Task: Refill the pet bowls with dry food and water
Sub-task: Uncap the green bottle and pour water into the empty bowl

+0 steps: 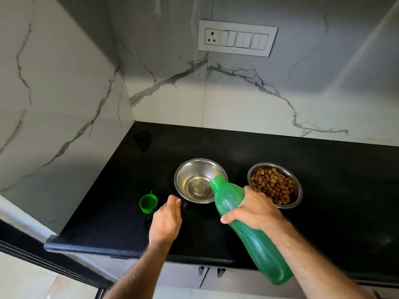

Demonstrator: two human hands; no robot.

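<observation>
My right hand (253, 209) grips a green plastic bottle (257, 240) round its upper body. The bottle is tilted with its open mouth over the near right rim of a steel bowl (183, 169) that holds a little water. A second steel bowl (298, 186) to the right is filled with brown dry kibble. The bottle's green cap (148, 203) lies on the black counter to the left of the water bowl. My left hand (167, 221) hovers just left of the water bowl, fingers relaxed, holding nothing.
The black stone counter (108, 229) ends at a rounded front edge near me and meets marble walls on the left and at the back. A white switch panel (237, 38) is on the back wall. Cabinet handles (211, 271) show below the counter.
</observation>
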